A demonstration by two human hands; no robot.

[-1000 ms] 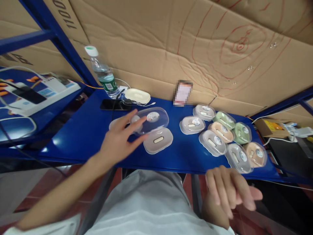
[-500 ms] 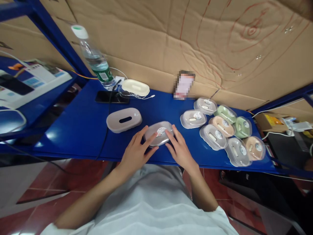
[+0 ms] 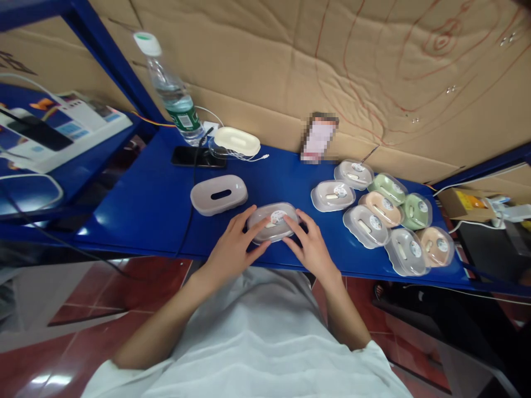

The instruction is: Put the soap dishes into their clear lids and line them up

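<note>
A small oval box with a clear lid [image 3: 274, 221] lies near the front edge of the blue shelf [image 3: 141, 215]. My left hand [image 3: 234, 251] presses on its left end and my right hand [image 3: 311, 249] on its right end, fingers curved over the lid, so both hands grip it. A pale oval part with a dark slot [image 3: 219, 194] lies alone to the left, untouched.
Several lidded oval boxes in clear, green and peach [image 3: 385, 221] are grouped at the right. A water bottle [image 3: 172, 94], a black phone [image 3: 198, 157] and a cream oval part [image 3: 237, 142] stand at the back left by cardboard. A cable [image 3: 191, 193] crosses the shelf.
One second ago my left hand held the clear lid above the base and my right hand hung off the shelf. Now the lid sits on the box and both hands press it.
</note>
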